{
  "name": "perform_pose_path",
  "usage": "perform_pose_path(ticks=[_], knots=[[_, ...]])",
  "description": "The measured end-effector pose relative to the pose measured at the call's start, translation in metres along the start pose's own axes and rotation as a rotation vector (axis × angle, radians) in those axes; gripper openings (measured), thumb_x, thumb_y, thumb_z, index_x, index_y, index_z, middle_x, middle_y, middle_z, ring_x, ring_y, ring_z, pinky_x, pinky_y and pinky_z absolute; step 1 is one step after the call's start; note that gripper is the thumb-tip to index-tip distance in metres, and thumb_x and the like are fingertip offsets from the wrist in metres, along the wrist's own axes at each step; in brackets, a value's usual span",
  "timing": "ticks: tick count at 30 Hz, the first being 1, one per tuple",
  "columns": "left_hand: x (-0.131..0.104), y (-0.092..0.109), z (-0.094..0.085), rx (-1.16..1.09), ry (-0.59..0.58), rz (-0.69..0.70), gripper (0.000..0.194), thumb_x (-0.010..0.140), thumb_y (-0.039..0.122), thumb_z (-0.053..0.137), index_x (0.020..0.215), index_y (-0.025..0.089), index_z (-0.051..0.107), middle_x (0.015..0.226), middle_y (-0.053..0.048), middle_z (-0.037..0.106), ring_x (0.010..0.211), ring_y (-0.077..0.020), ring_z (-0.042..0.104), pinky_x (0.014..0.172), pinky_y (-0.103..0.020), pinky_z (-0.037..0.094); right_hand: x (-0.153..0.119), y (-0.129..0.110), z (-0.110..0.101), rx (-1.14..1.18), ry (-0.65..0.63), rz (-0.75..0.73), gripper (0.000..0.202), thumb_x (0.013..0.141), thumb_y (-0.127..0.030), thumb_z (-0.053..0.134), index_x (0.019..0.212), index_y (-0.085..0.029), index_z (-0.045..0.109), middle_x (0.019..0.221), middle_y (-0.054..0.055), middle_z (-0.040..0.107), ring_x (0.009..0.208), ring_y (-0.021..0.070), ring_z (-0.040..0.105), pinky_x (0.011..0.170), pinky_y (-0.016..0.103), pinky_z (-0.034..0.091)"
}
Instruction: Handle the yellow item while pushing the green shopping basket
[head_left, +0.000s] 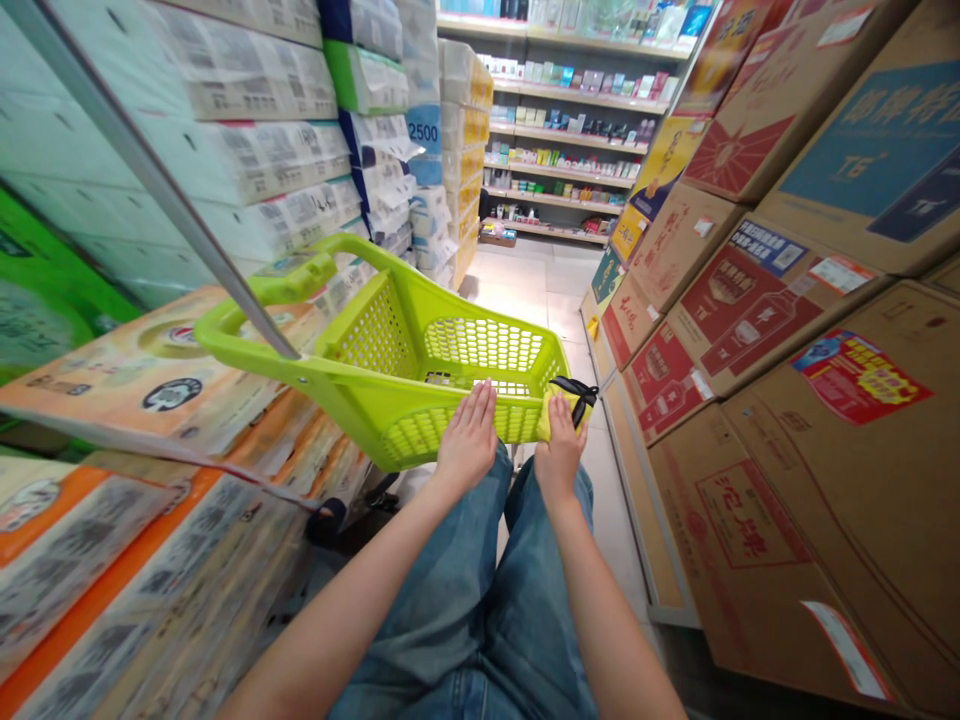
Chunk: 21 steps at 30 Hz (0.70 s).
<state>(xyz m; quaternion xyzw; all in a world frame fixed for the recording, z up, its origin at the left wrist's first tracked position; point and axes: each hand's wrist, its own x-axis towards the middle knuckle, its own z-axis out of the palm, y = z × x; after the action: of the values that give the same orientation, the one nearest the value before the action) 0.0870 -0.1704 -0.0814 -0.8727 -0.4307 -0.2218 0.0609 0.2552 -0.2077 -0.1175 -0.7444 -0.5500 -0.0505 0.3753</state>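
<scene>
A lime-green rolling shopping basket (pixel 352 385) with perforated walls stands tilted in front of my knees. Its long metal pull handle (pixel 191 215) slants up to the left. My left hand (pixel 469 435) lies with fingers stretched together against the near side of the basket, by its rim. At the basket's right end, my right hand (pixel 559 450) has its fingers closed over a yellow cloth item with black straps (pixel 579 405), whose exact kind I cannot make out. Part of that item is covered by my fingers. Inside the basket, a small dark thing at the bottom is mostly hidden.
Stacked cardboard cartons (pixel 787 450) line the right side on a low ledge. Wrapped tissue packs (pixel 270 150) rise on the left, above orange-and-white packs (pixel 112 370). A tiled aisle floor (pixel 517 270) leads to shelves of small boxes (pixel 570 130) at the back.
</scene>
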Motion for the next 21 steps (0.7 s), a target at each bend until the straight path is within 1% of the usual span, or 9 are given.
perform_pose_path(ticks=[2,4,7,9,12,15,17,19,21], knots=[[0.0,-0.001,0.001,-0.003,0.006,0.0,0.07,0.095,0.018,0.033,0.158,0.009,0.005,0.165,-0.011,0.019,0.154,-0.0204,0.011,0.124,-0.042,0.021,0.001,-0.025,0.005,0.025,-0.049,-0.06,0.085,0.066,-0.001,0.039,0.149,-0.02,0.041,0.155,0.007,0.043,0.147,0.0178,0.033,0.124,0.051,0.008],[0.0,-0.001,0.003,-0.005,0.004,0.001,0.07,0.095,0.018,0.034,0.158,0.008,0.007,0.165,-0.011,0.019,0.154,-0.0207,0.01,0.124,-0.042,0.021,0.0,-0.046,0.009,0.056,-0.11,-0.156,0.083,0.068,-0.001,0.039,0.148,-0.021,0.043,0.155,0.007,0.043,0.147,0.0167,0.033,0.125,0.048,0.006],[-0.001,-0.002,0.004,-0.012,-0.009,0.004,0.07,0.094,0.019,0.036,0.158,0.008,0.009,0.165,-0.012,0.02,0.154,-0.0214,0.01,0.124,-0.042,0.022,0.0,-0.061,0.01,0.075,-0.151,-0.253,0.08,0.071,-0.002,0.04,0.149,-0.022,0.042,0.155,0.005,0.044,0.147,0.0156,0.034,0.125,0.046,0.003],[-0.001,-0.002,0.004,-0.015,-0.009,0.0,0.07,0.094,0.019,0.036,0.158,0.009,0.009,0.165,-0.012,0.02,0.154,-0.0212,0.011,0.124,-0.043,0.022,0.0,-0.056,0.005,0.061,-0.155,-0.287,0.081,0.072,-0.001,0.039,0.149,-0.024,0.041,0.154,0.004,0.046,0.146,0.0146,0.036,0.125,0.046,0.0],[0.0,-0.001,0.002,-0.009,-0.003,-0.007,0.069,0.095,0.018,0.034,0.158,0.009,0.008,0.165,-0.011,0.019,0.154,-0.0204,0.011,0.124,-0.042,0.021,0.0,-0.03,-0.005,0.028,-0.14,-0.292,0.084,0.07,0.001,0.038,0.149,-0.027,0.041,0.154,0.003,0.046,0.145,0.0137,0.037,0.125,0.046,0.001],[0.0,0.001,0.0,-0.001,-0.009,-0.008,0.068,0.096,0.018,0.033,0.158,0.009,0.007,0.165,-0.011,0.019,0.154,-0.0201,0.011,0.124,-0.041,0.021,0.0,0.004,-0.012,-0.004,-0.092,-0.224,0.085,0.069,0.001,0.038,0.15,-0.027,0.04,0.155,0.003,0.045,0.145,0.0146,0.037,0.124,0.048,0.006],[0.0,0.001,-0.001,0.001,-0.015,-0.006,0.068,0.096,0.018,0.033,0.158,0.008,0.008,0.165,-0.01,0.019,0.154,-0.0201,0.011,0.125,-0.041,0.021,0.001,0.021,-0.012,-0.025,-0.044,-0.163,0.086,0.068,0.0,0.038,0.15,-0.028,0.04,0.154,0.004,0.046,0.145,0.0159,0.038,0.123,0.05,0.011],[0.0,0.001,-0.001,0.002,-0.014,-0.005,0.067,0.096,0.019,0.033,0.158,0.007,0.009,0.165,-0.01,0.019,0.154,-0.02,0.011,0.125,-0.04,0.02,0.001,0.026,-0.008,-0.04,0.022,-0.098,0.087,0.067,-0.001,0.038,0.15,-0.026,0.04,0.152,0.006,0.047,0.143,0.0178,0.04,0.122,0.051,0.014],[0.0,0.001,0.0,0.002,-0.007,-0.006,0.067,0.096,0.018,0.033,0.158,0.007,0.01,0.165,-0.011,0.018,0.154,-0.0199,0.011,0.125,-0.04,0.02,0.002,0.019,-0.001,-0.042,0.092,-0.048,0.085,0.067,-0.002,0.039,0.149,-0.023,0.041,0.151,0.009,0.049,0.142,0.02,0.041,0.121,0.052,0.016]])
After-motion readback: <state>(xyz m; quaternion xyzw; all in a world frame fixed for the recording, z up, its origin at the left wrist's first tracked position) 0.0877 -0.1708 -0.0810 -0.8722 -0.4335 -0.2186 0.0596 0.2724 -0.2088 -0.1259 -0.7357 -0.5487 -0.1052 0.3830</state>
